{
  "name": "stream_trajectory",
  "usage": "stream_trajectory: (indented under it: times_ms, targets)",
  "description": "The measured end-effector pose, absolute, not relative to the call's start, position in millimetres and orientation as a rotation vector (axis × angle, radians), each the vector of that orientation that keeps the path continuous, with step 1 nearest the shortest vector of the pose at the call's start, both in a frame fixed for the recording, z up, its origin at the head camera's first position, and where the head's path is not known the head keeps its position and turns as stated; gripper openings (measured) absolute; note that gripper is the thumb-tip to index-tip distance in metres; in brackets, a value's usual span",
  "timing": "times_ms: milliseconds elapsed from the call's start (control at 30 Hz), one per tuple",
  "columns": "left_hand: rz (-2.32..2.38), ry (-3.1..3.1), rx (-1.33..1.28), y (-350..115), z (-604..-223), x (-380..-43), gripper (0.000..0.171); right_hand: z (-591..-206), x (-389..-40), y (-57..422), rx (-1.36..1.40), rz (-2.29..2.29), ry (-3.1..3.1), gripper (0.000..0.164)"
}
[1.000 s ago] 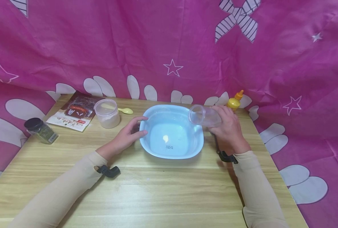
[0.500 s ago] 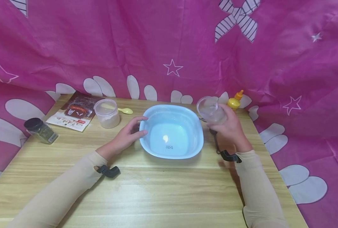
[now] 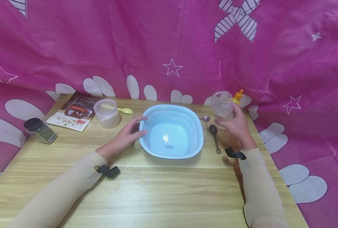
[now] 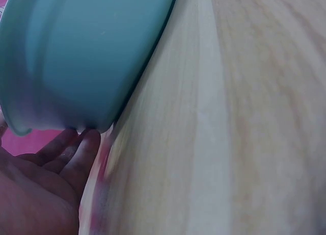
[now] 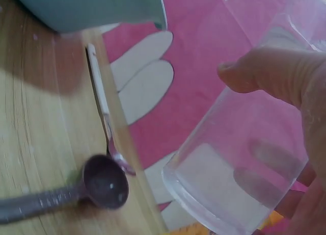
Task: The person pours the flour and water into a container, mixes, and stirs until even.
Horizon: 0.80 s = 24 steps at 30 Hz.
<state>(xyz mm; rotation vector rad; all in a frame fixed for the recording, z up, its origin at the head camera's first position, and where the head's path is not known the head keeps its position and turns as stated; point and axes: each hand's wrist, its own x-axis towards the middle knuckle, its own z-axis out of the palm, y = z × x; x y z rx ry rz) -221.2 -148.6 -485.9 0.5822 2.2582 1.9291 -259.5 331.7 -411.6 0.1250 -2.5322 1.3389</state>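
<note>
A light blue plastic basin [image 3: 171, 152] stands on the wooden table. My left hand [image 3: 126, 136] touches its left side, thumb and index fingertip at the rim. In the left wrist view, extended fingers of the left hand [image 4: 56, 174] meet the basin's outer wall [image 4: 86, 56]. To the basin's right, my right hand [image 3: 237, 125] holds a clear plastic cup [image 3: 223, 106] roughly upright. The right wrist view shows the thumb and fingers around the cup [image 5: 219, 184]. A dark measuring spoon [image 3: 213, 131] and a metal spoon [image 3: 205, 118] lie near the cup.
A yellow squeeze bottle [image 3: 238, 96] stands behind the cup. Left of the basin are a jar of pale powder [image 3: 109, 120], a yellow spoon [image 3: 126, 110], a seasoning packet [image 3: 73, 112] and a black-lidded spice jar [image 3: 43, 133]. A pink curtain [image 3: 171, 38] hangs behind the table.
My right hand has drawn the cup away from the basin's right rim, rightward, turning it from tilted to nearly upright. Both spoons on the right have come into fuller view. The left hand stays put.
</note>
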Motion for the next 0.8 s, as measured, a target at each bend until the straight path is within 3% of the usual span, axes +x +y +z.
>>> stream_trajectory:
  times_ms: [233,800]
  targets:
    - [1.933,2.258,0.587,-148,-485,-221,0.058,-419,-266,353,0.034,1.374,-2.484,0.087]
    - [1.927,2.268,0.575,-148,-485,-221,0.058,-441,-272,392,-0.203,1.387,-2.485,0.099]
